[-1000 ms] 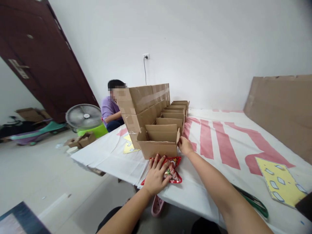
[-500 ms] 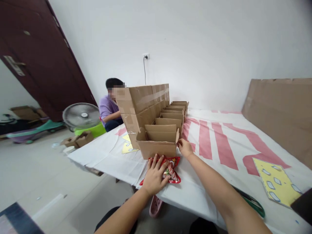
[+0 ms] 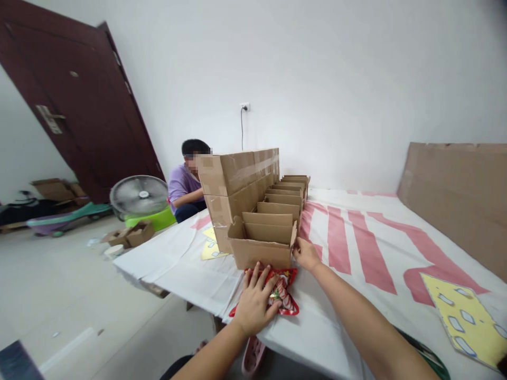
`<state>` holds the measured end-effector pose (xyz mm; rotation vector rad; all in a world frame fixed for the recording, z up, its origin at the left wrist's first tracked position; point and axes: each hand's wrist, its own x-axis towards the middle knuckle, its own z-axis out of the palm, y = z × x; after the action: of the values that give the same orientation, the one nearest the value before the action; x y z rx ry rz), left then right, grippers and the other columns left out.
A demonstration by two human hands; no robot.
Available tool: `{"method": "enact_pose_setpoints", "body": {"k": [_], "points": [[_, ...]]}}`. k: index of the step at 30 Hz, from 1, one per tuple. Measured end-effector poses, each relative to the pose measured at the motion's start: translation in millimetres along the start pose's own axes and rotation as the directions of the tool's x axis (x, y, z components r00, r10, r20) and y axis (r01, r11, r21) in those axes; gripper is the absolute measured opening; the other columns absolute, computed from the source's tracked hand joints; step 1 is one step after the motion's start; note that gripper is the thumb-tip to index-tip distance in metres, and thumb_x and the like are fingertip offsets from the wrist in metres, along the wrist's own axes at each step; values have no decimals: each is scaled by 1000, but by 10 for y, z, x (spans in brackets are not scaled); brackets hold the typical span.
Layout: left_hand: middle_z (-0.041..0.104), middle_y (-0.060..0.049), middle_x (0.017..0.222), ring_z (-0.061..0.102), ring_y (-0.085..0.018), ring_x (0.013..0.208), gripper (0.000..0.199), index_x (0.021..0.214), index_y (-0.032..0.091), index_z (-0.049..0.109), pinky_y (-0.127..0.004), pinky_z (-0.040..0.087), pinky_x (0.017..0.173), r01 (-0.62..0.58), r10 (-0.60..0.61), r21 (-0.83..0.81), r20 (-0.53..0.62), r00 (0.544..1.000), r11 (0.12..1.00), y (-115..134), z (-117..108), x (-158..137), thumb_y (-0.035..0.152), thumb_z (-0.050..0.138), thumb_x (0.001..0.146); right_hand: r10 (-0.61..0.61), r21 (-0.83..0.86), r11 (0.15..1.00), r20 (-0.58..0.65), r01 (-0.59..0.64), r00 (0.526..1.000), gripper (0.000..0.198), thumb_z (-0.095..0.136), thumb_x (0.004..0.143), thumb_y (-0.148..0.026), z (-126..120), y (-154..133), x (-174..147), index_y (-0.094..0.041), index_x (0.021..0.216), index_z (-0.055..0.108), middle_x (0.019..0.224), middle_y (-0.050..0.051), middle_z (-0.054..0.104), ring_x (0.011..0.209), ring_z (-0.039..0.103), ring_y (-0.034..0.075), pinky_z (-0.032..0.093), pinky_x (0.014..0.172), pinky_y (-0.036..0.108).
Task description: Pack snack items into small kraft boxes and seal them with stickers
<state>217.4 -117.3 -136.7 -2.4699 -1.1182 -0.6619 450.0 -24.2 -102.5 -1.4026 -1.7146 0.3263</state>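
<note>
My left hand (image 3: pixel 256 302) lies flat with fingers spread on a shiny red plastic packet (image 3: pixel 284 295) at the table's near edge. The packet's front has a red-and-white striped picture, partly covered by the hand. Just beyond it, an open-topped cardboard box (image 3: pixel 259 254) stands with its flaps up. My right hand (image 3: pixel 306 253) is at the box's right corner, its fingers curled and pinching the edge there; the fingertips are partly hidden. Several more open cardboard boxes (image 3: pixel 279 209) stand in a row behind the first.
Taped, closed cartons (image 3: pixel 241 174) are stacked left of the row. Past them crouches a person in a purple top (image 3: pixel 180 182), near a fan (image 3: pixel 139 195). A yellow patterned card (image 3: pixel 463 316) lies on the right of the white-covered table (image 3: pixel 166 253). A large cardboard sheet (image 3: pixel 455 190) leans there.
The view has tilted up slightly, so everything sits lower in the picture. Both hands keep their places on the packet and at the box corner.
</note>
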Motion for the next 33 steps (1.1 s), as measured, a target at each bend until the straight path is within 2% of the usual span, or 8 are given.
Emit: {"method": "enact_pose_setpoints", "body": {"k": [5,10,17,21,26,30,33], "points": [[42,-9,145,26,-37,137,58,137,28,44,-56,20,106,-1,1,-25,5,1000,1000,13,-32,14,53,49,85,55,126,991,-35,-50,998,6,50,72,-20,54,102,-51,-22,77,52,71,0,61,64,55,16,40,62,27],[44,-9,143,29,-34,136,56,136,28,45,-54,18,108,-10,10,-39,-8,1000,999,22,-48,21,51,48,86,120,271,958,-93,-90,988,21,51,72,-24,194,158,-12,-20,92,51,87,5,66,75,63,17,48,65,29],[47,-9,141,33,-34,133,55,135,28,47,-53,19,106,-5,5,-28,-6,1000,1000,22,-44,29,51,49,85,139,331,938,-77,-106,987,6,49,75,-23,226,188,51,-21,77,54,75,1,65,73,62,17,50,70,31],[49,-11,139,35,-35,132,54,133,27,49,-53,20,105,10,-9,-46,20,1000,999,47,-69,51,50,49,85,174,262,953,-69,-151,982,7,47,77,-19,45,252,-13,-21,78,53,75,-1,64,73,60,15,48,70,28],[52,-13,136,38,-37,129,51,130,24,53,-55,22,104,15,-15,-64,0,1000,998,45,-52,81,48,50,85,188,82,979,-29,-185,982,10,49,76,-14,-324,194,-229,-21,81,54,74,-3,62,71,56,13,43,66,25],[56,-14,131,40,-37,126,50,128,22,55,-54,24,102,12,-13,-61,-17,1000,998,45,-30,101,47,49,84,183,-63,982,69,-178,981,12,56,71,-12,-636,58,-426,-21,80,57,71,-4,60,68,53,12,39,65,24],[57,-14,129,43,-36,124,50,127,22,55,-53,26,102,9,-11,-58,-30,1000,998,58,-39,110,47,49,84,223,-145,969,159,-201,962,13,59,72,-13,-979,58,-556,-21,82,59,71,-5,59,67,52,11,39,63,22]]}}
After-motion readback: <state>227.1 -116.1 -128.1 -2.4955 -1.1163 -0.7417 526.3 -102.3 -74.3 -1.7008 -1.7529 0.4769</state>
